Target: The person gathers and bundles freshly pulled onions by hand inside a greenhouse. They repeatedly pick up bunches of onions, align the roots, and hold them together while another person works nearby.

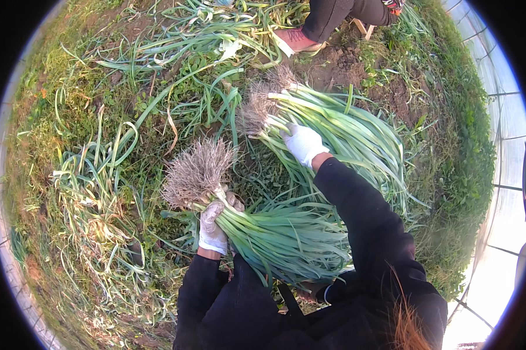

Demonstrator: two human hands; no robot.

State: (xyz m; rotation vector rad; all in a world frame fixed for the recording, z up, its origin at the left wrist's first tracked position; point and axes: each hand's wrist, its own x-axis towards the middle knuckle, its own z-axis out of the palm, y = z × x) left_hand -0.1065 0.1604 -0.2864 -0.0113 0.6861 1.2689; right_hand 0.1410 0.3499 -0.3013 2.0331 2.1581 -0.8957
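My left hand (212, 227), in a soiled white glove, grips a thick bunch of green onions (280, 238) just below their roots. The tangled, dry-looking roots (199, 173) point up and away from me, while the long green leaves spread to the right across my lap. My right hand (303, 143), also in a white glove, is at a second pile of green onions (346, 116) on the ground. Its fingers curl over pale stalks near the root end of that pile; the fingertips are partly hidden.
Discarded leaves (99, 218) lie heaped on the weedy ground to the left. More loose leaves (180, 39) are strewn at the top. Another person's shoe (298, 40) and leg are beside them, near a wooden stool (363, 28). Translucent sheeting (510, 162) stands along the right.
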